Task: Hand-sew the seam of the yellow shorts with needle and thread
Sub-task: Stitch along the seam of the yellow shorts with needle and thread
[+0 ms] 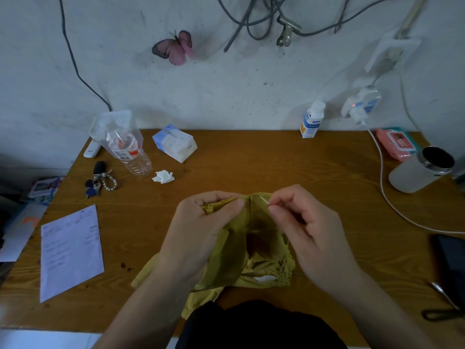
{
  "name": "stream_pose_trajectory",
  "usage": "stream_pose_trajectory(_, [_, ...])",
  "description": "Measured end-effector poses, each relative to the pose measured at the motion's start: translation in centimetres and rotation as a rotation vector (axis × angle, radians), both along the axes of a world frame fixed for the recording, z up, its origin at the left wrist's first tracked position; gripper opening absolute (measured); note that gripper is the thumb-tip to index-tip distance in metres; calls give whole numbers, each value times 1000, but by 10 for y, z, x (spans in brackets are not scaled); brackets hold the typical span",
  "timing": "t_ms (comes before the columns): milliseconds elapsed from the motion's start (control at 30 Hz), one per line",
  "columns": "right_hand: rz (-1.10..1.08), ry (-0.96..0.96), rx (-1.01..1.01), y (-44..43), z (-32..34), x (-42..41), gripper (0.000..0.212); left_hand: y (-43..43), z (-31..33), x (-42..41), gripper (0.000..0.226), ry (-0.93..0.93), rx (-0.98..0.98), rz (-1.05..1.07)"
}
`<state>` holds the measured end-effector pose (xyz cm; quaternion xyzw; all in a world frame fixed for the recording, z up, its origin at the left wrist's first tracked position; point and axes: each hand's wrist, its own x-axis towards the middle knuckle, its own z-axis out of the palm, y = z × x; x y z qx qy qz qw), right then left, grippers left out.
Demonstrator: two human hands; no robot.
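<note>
A wood-grain desk (251, 157) stands against a scuffed white wall (226, 96) hung with grey cables (254, 23) and 1 pink butterfly decoration (176, 47). The yellow shorts (261, 250), thin and crumpled, lie at the near edge with the seam raised. The left hand (201, 222) grips bunched fabric. The right hand (307, 227) pinches a thin needle (264, 201) at the seam. A clear plastic bottle (133, 157), keys (99, 178) and a paper sheet (70, 253) sit left. A white cable (385, 192) curves right. Open wood shows between hands and wall.
</note>
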<state>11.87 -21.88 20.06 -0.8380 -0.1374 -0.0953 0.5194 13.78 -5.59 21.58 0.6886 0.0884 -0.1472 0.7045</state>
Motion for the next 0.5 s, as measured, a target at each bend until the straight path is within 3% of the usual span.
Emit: stream_pose_trajectory(500, [-22, -8, -97, 3, 1, 4, 16, 0, 0, 0, 16, 9, -10, -19])
